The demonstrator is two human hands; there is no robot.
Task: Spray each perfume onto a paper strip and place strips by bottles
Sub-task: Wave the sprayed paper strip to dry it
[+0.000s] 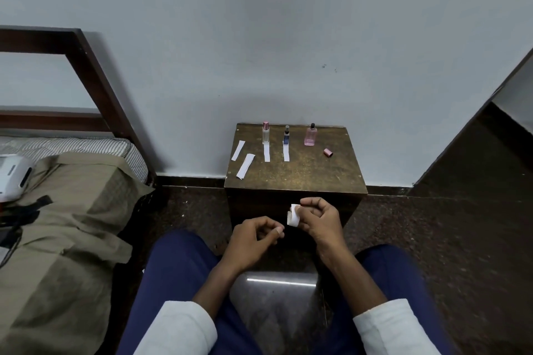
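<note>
Three perfume bottles stand in a row at the back of a small brown table (300, 173): a clear one with a pink cap (266, 133), a small dark blue one (286, 135) and a pink one (310, 135) without its cap. A white paper strip (266, 152) lies in front of the clear bottle, another strip (286, 153) in front of the blue one. Two spare strips (238, 150) (245, 165) lie at the table's left. My right hand (317, 217) pinches a folded white strip (294, 215) below the table's front edge. My left hand (253, 236) is loosely curled beside it, holding nothing.
A pink cap (328, 152) lies on its side at the right of the table. A bed (66, 210) with a khaki cover and a dark wooden frame stands to the left. The white wall is right behind the table. My blue-clad knees frame the dark floor below.
</note>
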